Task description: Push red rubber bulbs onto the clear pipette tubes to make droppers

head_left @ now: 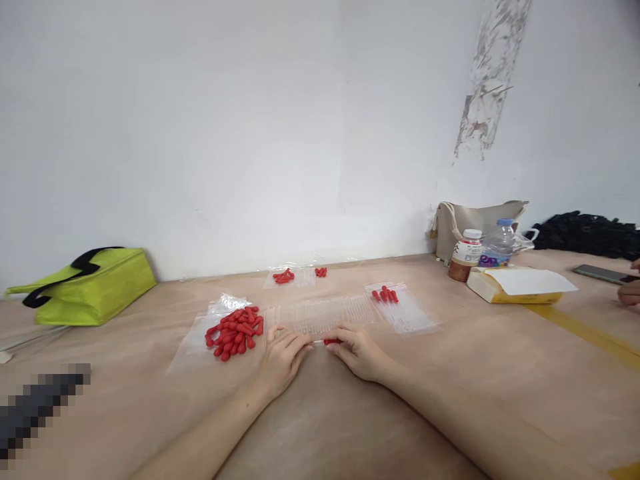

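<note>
My left hand (286,352) pinches a thin clear dropper tube (319,342) between thumb and fingers. Facing it, my right hand (359,352) is closed on a red rubber dropper bulb (331,342); bulb and tube lie in one line, and how far the tube sits inside is hidden. Just beyond both hands, several clear tubes (335,312) are laid side by side. Left of my left hand, a heap of red bulbs (235,335) rests on a plastic bag (189,348). To the right, several droppers with red bulbs (386,295) lie on a clear bag (413,315).
By the wall are small bags with more red bulbs (283,276). A lime-green bag (107,287) stands at left. At right are a brown drink bottle (464,257), a water bottle (500,243), a yellow-white box (515,287) and a beige bag (480,217). Another person's hand (631,292) is near a phone (603,274).
</note>
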`<state>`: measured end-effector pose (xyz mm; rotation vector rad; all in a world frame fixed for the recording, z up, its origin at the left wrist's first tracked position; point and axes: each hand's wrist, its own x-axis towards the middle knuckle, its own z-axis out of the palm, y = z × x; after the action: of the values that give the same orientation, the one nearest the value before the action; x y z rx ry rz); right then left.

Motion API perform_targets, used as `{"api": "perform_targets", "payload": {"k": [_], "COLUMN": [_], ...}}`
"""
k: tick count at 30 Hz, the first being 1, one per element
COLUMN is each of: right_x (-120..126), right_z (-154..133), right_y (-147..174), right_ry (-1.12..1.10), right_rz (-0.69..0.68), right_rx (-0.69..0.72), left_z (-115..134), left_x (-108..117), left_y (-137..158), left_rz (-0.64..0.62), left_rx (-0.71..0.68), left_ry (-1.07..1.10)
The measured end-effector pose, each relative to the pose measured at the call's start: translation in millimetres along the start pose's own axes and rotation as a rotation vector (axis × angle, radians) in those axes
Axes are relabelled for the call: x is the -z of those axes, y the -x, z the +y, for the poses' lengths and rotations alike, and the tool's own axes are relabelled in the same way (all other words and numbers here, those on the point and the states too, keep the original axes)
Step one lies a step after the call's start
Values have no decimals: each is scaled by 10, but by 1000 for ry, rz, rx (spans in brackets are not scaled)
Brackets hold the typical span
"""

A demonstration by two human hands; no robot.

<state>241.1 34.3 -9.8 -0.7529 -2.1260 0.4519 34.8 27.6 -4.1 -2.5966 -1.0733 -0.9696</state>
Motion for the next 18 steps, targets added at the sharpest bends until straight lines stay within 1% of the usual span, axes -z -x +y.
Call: {"api": "perform_targets", "payload": {"k": [4,8,13,18], "right_x": [-13,-32,-43,-33], "right_z": [-5,20,50,57], "right_y": [14,28,27,32], "right_ry": [-13,-31,-67,-31], "right_rz": [-4,9,43,39], "right_rx": [-9,-23,29,84], "left_z": [-16,-37,-66,-59], "left_x": [-11,-23,-52,-51], "left_y": [-3,-10,2,11], "left_rz": [-8,20,41,2], "left_rx": [-38,-88,-171,-187], "left_ry": [-5,-1,20,21]}}
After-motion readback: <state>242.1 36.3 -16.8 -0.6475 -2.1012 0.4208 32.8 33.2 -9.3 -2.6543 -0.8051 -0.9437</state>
